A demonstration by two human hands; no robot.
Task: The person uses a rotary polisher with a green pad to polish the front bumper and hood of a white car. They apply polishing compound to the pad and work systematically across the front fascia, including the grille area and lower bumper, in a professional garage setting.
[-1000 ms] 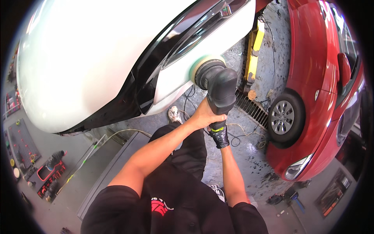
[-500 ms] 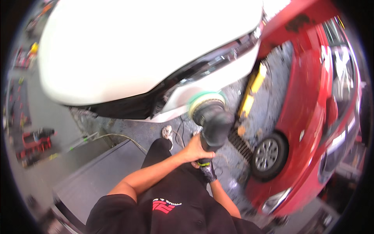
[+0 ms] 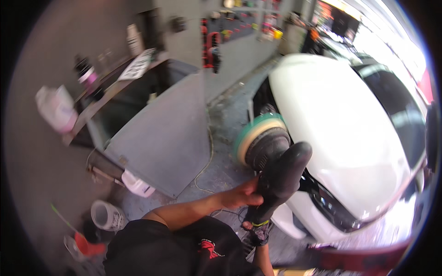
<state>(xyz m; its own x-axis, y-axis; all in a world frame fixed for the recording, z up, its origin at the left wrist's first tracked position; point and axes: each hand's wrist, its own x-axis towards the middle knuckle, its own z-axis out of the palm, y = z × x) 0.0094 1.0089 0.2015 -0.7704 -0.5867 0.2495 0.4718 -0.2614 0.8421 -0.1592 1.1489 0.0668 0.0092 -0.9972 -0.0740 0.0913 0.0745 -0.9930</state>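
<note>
A black car polisher with a green and cream foam pad is held up in front of my body. My left hand is bare and closed against the side of its body, the fingertips partly hidden behind the tool. Lower down, my right hand, in a dark glove, wraps round the rear handle. The pad faces up and left, above the floor. Behind the tool stands a white car, its hood and dark headlight to the right; the pad seems apart from it.
A grey cabinet with bottles along its top stands left. A white jug, a clear bucket and a red funnel-like thing are near it. A yellowish cable runs along the floor. Tools hang on the far wall.
My view and body have turned left, away from the red car. The polisher, earlier with its pad at the white bumper, is now lifted off it, still in both hands.
</note>
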